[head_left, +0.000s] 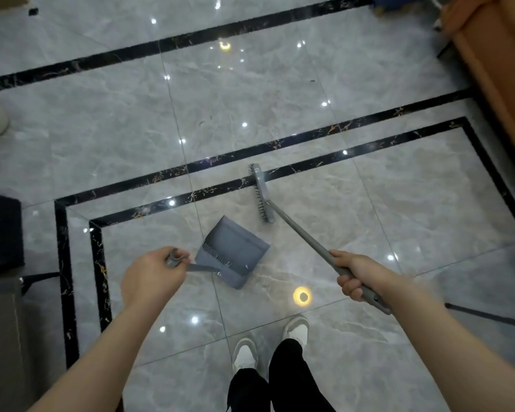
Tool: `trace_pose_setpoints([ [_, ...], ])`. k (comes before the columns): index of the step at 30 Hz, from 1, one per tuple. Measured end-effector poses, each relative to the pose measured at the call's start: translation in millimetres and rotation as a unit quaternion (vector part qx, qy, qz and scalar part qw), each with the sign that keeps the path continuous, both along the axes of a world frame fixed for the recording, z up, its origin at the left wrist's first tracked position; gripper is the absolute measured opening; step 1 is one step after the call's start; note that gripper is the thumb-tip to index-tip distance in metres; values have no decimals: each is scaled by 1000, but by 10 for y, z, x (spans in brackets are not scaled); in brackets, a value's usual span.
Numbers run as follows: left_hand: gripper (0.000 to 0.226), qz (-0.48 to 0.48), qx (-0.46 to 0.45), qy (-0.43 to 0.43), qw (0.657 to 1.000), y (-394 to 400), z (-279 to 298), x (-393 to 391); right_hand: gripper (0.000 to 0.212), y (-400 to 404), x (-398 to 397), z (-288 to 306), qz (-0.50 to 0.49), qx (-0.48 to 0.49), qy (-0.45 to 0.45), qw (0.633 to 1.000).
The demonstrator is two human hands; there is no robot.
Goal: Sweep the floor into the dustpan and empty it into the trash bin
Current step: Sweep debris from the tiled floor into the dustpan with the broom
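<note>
Grey marble-look tiles with black inlaid bands make up the floor (pixel 250 93), and the job on it looks to be in its early part. The person's left hand (pixel 152 278) is curled tight around the top of the dustpan's handle, holding the grey dustpan (pixel 235 251) low, at or just above the tiles in front of the shoes (pixel 244 350); whether its lip touches the floor cannot be told. The right hand (pixel 356 275) is wrapped firmly around the grey broom (pixel 298 230) partway up its pole, with the brush head resting beyond the pan, across one black band, near the pan's open mouth but apart from it.

A few small dark specks lie farther out on the tiles (pixel 202 122), well away from the brush, so sweeping appears unfinished. The inside of the pan shows no clear pile of dirt, though blur makes that uncertain. No trash bin can be identified with confidence; a dark box (pixel 0 233) at the left edge might be one. Gathering the specks, pushing them into the pan and emptying it all seem left to do.

No brand, label or writing is readable anywhere.
</note>
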State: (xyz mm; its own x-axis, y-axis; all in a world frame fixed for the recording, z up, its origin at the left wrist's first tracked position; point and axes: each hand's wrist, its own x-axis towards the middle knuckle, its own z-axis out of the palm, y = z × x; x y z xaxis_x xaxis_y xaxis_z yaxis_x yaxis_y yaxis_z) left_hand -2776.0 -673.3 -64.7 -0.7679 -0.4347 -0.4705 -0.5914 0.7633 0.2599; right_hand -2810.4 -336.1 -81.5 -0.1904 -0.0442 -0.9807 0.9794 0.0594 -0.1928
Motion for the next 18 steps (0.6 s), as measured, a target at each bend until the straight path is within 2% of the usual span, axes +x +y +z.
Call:
trace_pose_setpoints([
  [4,11,3,27,2,1000,120,44,-63,41,235,143,-21,-69,6,13,998],
  [7,12,-29,51,3,998,295,63,-154,40,459,294,-27,-96,17,17,995],
  [13,11,-209,24,-26,977,1117,17,-402,40,976,525,16,-132,24,11,991],
  [18,10,-369,3,2,930,1901,83,-575,35,1398,720,105,-156,41,18,987],
])
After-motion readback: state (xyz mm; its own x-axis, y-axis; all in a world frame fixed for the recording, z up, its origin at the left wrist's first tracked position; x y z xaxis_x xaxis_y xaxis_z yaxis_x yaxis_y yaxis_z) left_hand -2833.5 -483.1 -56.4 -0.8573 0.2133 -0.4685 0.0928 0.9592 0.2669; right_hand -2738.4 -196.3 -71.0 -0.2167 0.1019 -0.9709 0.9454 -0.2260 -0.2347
